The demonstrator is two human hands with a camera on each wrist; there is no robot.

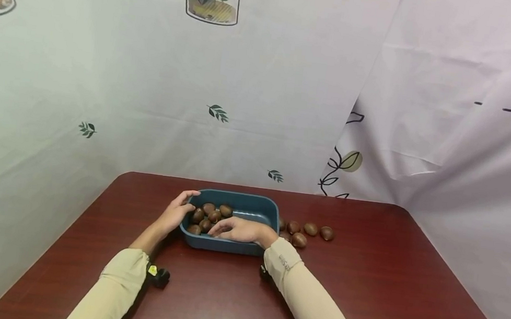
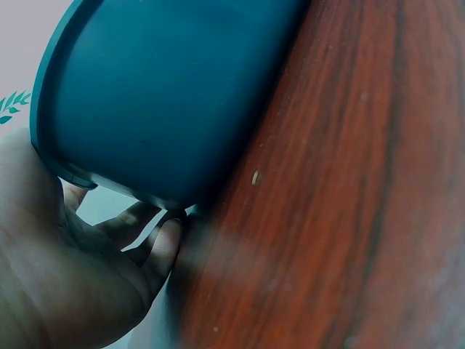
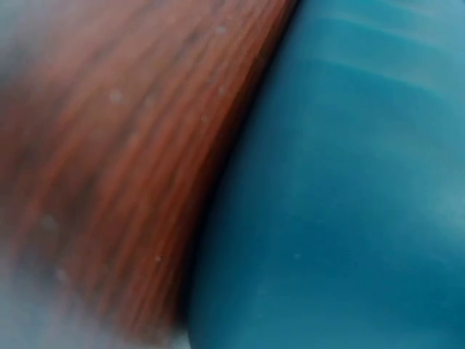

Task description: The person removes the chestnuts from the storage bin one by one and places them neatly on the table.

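Observation:
A dark blue rectangular tub (image 1: 226, 245) stands near the table's far edge, with several brown chestnuts (image 1: 226, 210) gathered in its left part. My left hand (image 1: 175, 213) grips the tub's left end, the thumb at the rim. In the left wrist view its other fingers (image 2: 163, 251) lie along the outside of the blue wall. Reaching over the front rim, my right hand (image 1: 242, 230) has its fingers low among the chestnuts inside. Whether those fingertips hold a chestnut is hidden. The right wrist view shows just the tub's blurred outer wall (image 3: 349, 203) and the table.
Several more chestnuts (image 1: 310, 229) lie on the reddish-brown table (image 1: 365, 277), just right of the tub. Behind the table hangs a pale printed cloth (image 1: 265, 76), with more cloth along both sides.

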